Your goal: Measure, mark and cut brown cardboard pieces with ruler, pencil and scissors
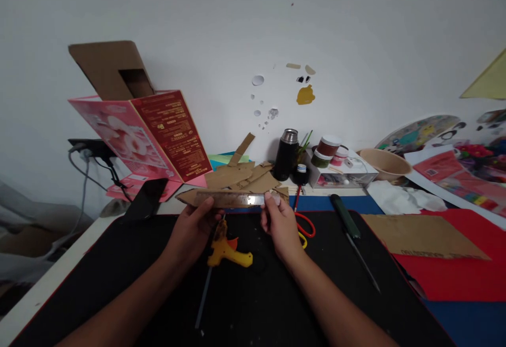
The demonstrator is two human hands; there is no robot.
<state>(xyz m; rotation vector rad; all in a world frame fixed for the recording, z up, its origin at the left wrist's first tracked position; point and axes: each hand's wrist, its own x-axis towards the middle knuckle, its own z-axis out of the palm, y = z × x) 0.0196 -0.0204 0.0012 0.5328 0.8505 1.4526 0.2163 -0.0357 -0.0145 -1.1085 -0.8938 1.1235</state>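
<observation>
While lifted clear of the black mat (pixel 118 262), a steel ruler (pixel 233 199) is laid flat along a narrow cardboard strip (pixel 187 197), the pair being gripped at both ends. The left hand (pixel 193 227) is closed on the strip from below, and the right hand (pixel 280 221) is pinched on the ruler's end.

- Step, as judged: ruler edge being aligned to the strip.
- Called for next: a flush, steady hold, no slipping.
- Ruler: smooth, reflective, straight.
- Strip: matt brown board, tapered at its left tip.
- Beneath: yellow plastic glue gun (pixel 229 254).
- Just right: red-handled scissors (pixel 306 227).
</observation>
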